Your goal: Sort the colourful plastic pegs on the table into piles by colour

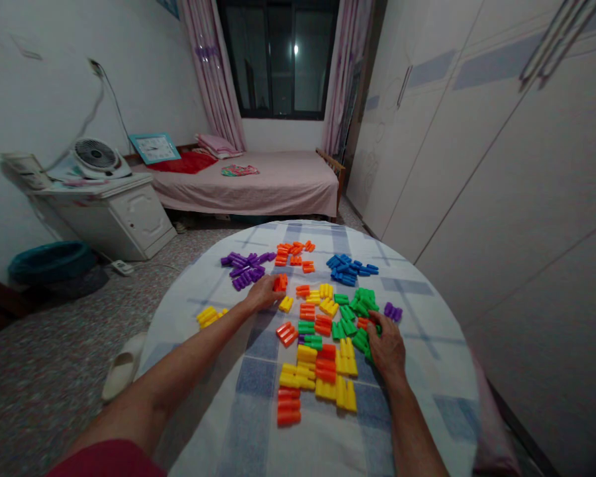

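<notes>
Many coloured plastic blocks lie on a round table with a checked cloth [258, 391]. My left hand [263, 293] reaches forward and is closed round an orange block [280, 283], next to a yellow block [286, 304]. My right hand [386, 346] rests on the cloth with its fingers curled onto green blocks [361, 339]. Sorted piles lie farther out: purple blocks [246, 267], orange blocks [294, 254], blue blocks [348, 267], green blocks [363, 301]. A mixed cluster of yellow, red and green blocks [322, 361] sits between my hands.
A few yellow blocks [209, 316] lie at the table's left, two purple ones [393, 311] at the right. Beyond are a bed [258, 182], a white cabinet with a fan [104, 212], white wardrobes [477, 165] on the right, a slipper [122, 371] on the floor.
</notes>
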### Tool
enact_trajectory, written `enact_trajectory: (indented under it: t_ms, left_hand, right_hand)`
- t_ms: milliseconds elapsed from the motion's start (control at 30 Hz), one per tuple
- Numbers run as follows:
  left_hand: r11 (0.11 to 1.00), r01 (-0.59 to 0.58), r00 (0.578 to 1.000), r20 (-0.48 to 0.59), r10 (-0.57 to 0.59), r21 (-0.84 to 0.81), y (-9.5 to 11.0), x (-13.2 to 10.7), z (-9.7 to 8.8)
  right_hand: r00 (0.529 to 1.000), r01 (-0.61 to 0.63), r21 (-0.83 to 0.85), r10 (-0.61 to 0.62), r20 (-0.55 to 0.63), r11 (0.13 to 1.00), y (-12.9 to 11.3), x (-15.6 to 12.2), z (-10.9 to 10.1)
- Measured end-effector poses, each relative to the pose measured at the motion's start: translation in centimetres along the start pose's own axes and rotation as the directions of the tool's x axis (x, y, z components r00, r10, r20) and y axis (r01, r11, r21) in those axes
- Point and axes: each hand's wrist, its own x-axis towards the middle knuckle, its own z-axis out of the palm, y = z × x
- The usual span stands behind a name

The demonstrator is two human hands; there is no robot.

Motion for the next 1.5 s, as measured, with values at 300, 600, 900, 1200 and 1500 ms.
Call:
enact_trajectory:
  t_ms: [300,600,900,1200,1500]
  left_hand:
    - [0.954,0.040,0.997,-0.055,-0.059,-0.296,3.7,6.5,3.3]
    - [0.950,-0.254,0.965,0.023,0.262,-0.183,3.2,2.0,2.0]
    - [0.938,-0.339,0.939,0.091,0.332,0.075,4.4,1.1,3.3]
    - [0.866,-0.498,0.858,0.168,0.486,0.037,5.1,-3.1,2.2]
    - [0.862,-0.504,0.806,0.388,0.447,0.054,6.5,-3.4,1.5]
  right_hand:
    - [1.000,-0.009,0.022,0.009,-0.001,1.000,0.3,0.0,0.1]
    - [1.000,-0.017,-0.007,0.017,0.017,1.000,0.0,0.1,0.1]
    - [1.000,-0.001,0.008,0.001,0.007,1.000,-0.1,0.0,0.0]
    - [1.000,-0.003,-0.011,0.003,0.025,1.000,0.0,0.1,0.1]
    - [0.999,-0.009,-0.014,0.009,0.032,1.000,-0.2,0.1,0.0]
